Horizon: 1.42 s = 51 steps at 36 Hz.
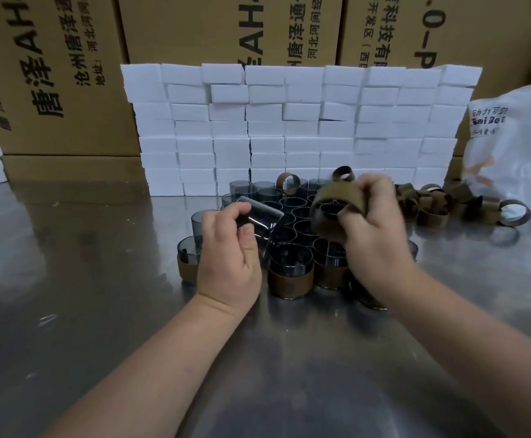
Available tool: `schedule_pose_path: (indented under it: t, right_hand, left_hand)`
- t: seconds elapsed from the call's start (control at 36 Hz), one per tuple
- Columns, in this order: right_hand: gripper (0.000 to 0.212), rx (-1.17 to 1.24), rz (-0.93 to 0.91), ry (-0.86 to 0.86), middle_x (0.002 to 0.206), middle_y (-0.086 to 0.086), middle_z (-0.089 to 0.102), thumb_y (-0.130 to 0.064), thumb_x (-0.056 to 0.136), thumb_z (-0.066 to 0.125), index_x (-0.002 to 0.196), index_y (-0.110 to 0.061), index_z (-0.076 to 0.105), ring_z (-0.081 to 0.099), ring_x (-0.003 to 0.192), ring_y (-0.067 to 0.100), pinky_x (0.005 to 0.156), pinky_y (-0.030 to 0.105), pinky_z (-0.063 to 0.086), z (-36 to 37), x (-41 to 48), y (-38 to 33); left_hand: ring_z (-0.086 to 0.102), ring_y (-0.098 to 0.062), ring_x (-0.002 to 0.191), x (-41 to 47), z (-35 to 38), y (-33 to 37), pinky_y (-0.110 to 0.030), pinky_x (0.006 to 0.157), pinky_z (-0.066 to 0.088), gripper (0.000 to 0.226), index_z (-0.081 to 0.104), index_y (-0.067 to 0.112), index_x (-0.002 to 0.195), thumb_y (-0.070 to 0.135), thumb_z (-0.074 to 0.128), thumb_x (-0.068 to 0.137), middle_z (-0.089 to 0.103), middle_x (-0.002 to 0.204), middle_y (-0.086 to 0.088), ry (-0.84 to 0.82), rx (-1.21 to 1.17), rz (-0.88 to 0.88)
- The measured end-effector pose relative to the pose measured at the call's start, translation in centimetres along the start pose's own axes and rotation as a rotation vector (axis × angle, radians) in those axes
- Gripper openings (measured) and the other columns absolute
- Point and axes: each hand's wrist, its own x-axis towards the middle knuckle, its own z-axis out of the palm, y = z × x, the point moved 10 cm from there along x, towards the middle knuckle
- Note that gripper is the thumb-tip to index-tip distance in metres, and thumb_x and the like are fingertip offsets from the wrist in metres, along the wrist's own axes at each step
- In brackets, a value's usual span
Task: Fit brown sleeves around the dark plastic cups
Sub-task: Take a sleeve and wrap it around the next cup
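The left hand (226, 248) grips a dark plastic cup (259, 221) tipped sideways, its long axis pointing roughly toward the right hand (374, 222). That hand pinches a brown sleeve (336, 197) held open just beside the cup, not yet touching it.

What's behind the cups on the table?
A stacked wall of white blocks stands right behind the cups, with cardboard boxes behind it. The blocks cover the boxes' lower parts; the right hand hides some cups.
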Motion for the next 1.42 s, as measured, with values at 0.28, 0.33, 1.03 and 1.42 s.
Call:
schedule_pose_path:
  t: [0.28, 0.33, 1.03, 1.42]
  right_hand:
    - [0.046, 0.100, 0.060, -0.252, 0.117, -0.017, 0.051, -0.006, 0.079, 0.043, 0.115, -0.034, 0.049, 0.044, 0.108, -0.014, 0.090, 0.002, 0.034, 4.4, -3.9, -0.1]
    - [0.052, 0.086, 0.093, -0.255, 0.121, -0.020, 0.048, -0.009, 0.079, 0.042, 0.125, -0.033, 0.047, 0.040, 0.111, -0.020, 0.093, 0.001, 0.032, 4.3, -4.0, 0.4]
    - [0.047, 0.149, 0.219, -0.206, 0.100, -0.023, 0.061, -0.012, 0.075, 0.039, 0.112, -0.036, 0.054, 0.057, 0.099, -0.006, 0.089, 0.023, 0.048, 2.7, -3.9, 1.6]
    - [0.046, 0.026, 0.188, -0.133, 0.094, -0.024, 0.062, -0.004, 0.084, 0.049, 0.126, -0.023, 0.053, 0.055, 0.088, -0.016, 0.070, 0.000, 0.041, 1.9, -4.0, 1.0]
  left_hand:
    - [0.043, -0.002, 0.089, -0.2, 0.2, -0.3, -0.003, 0.079, 0.033, 0.047, 0.050, -0.001, 0.109, 0.035, 0.027, 0.089, 0.048, 0.101, -0.004, 0.042, -0.152, -0.066]
    - [0.046, -0.008, 0.087, -0.3, 0.2, -0.5, -0.009, 0.078, 0.036, 0.044, 0.049, 0.006, 0.108, 0.038, 0.026, 0.088, 0.049, 0.100, -0.001, 0.044, -0.179, -0.088]
    - [-0.003, 0.003, 0.140, -2.8, 4.5, 2.9, -0.012, 0.111, 0.003, 0.098, -0.003, 0.020, 0.143, 0.086, 0.010, 0.071, -0.005, 0.153, 0.008, -0.509, -0.271, 0.058]
    - [0.065, -0.031, 0.074, -1.2, 2.2, 6.4, -0.030, 0.053, 0.049, 0.058, 0.045, 0.006, 0.133, 0.024, 0.039, 0.078, 0.056, 0.119, -0.020, -0.320, 0.206, 0.223]
